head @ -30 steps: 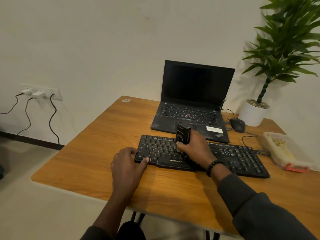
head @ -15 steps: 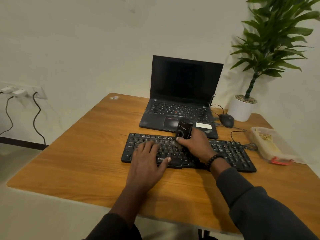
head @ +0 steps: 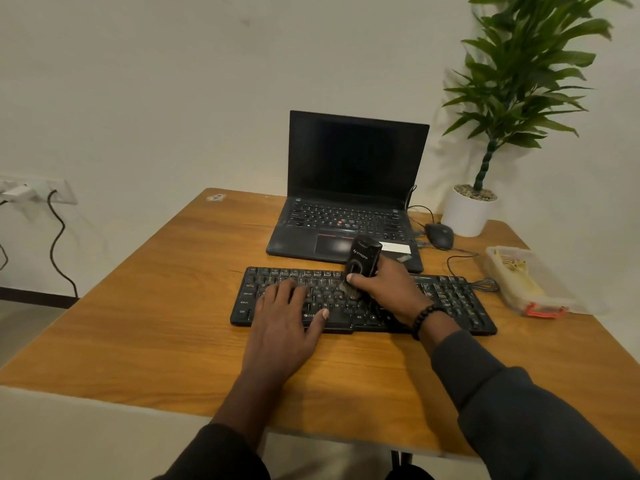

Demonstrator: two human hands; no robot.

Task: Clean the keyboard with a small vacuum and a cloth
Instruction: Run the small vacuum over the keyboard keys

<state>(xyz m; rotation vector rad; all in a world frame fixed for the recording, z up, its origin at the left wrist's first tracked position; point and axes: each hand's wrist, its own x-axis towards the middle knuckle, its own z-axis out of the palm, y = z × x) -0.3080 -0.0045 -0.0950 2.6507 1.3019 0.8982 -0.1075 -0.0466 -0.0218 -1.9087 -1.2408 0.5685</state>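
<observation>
table (head: 173, 306): smooth wood-grain, slight sheen | keyboard (head: 450, 303): matt black plastic | vacuum (head: 363, 258): glossy black plastic

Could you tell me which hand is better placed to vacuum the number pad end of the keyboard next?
Right. The right hand already grips the vacuum mid-keyboard, nearest that end; the left hand lies flat, steadying the other end.

The keyboard (head: 450, 299) shows key legends "Ctrl", "Shift" and "Caps Lock" at its left edge, and "ZEB" on its front lip. The handheld vacuum's (head: 363, 258) logo is too blurred to read.
</observation>
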